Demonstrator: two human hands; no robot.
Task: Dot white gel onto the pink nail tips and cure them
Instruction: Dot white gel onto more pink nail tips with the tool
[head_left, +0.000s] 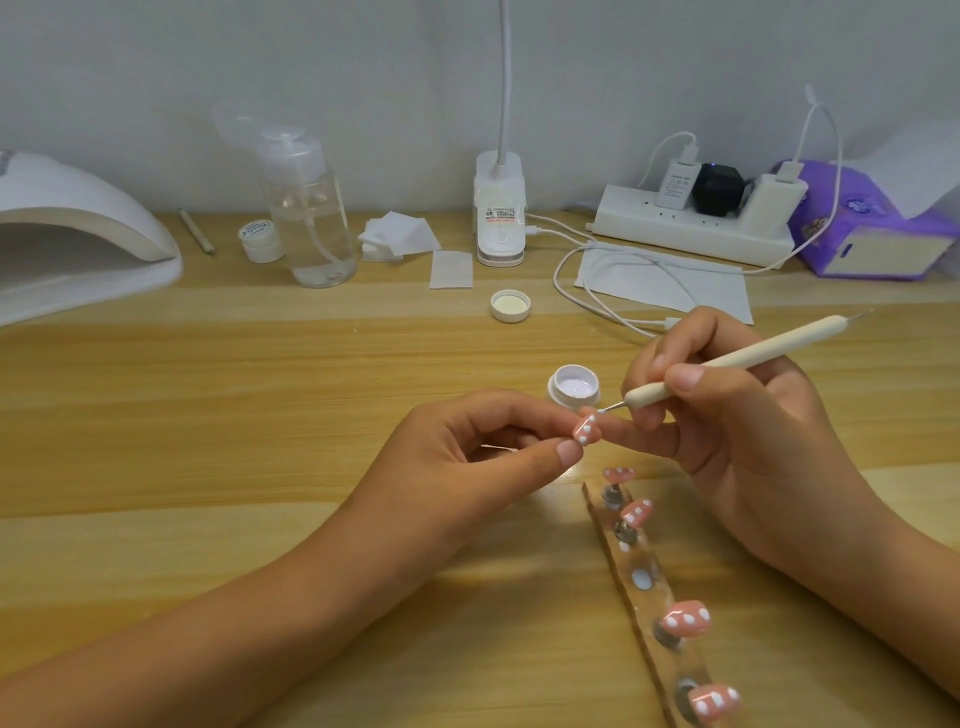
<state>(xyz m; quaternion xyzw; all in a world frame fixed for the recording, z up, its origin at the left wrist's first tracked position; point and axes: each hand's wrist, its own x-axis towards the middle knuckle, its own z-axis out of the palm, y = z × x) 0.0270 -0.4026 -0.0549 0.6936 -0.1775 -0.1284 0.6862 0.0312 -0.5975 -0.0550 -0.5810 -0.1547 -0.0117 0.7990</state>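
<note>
Left hand (467, 441) pinches a pink nail tip (742, 434) above the table (260, 415). Right hand (727, 410) grips the dotting pen (727, 358), point touching the tip. Open gel pot (574, 383) just behind; holder strip (647, 597) carries four dotted tips.

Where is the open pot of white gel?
In the head view, the gel pot sits centre-right, just behind the dotting tool, in front of the loose lid.

Clear pump bottle (311, 218) beside white pads (397, 236); power strip (691, 234) near purple tissue pack (872, 234) at right
</note>
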